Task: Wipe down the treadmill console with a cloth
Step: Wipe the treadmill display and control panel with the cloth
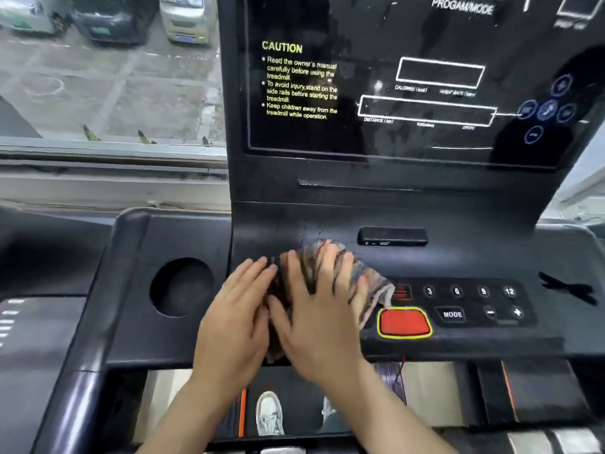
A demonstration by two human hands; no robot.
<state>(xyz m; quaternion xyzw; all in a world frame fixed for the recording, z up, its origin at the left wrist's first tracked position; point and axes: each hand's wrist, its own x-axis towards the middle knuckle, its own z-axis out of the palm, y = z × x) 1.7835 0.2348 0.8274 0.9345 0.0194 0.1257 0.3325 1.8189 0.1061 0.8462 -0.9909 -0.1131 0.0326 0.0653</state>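
Left grip (pixel 235 309) and right grip (pixel 316 312) lie flat, fingers straight, pressing the cloth (pixel 373 283) on the console (pixel 491 257). Best sweep evenly, skirting the red button (pixel 404 322).

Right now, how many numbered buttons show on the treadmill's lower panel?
4, in one row right of the cloth: button 3, button 6, button 9 and button 12, left to right. The cloth covers the left end of the panel, so more may be hidden.
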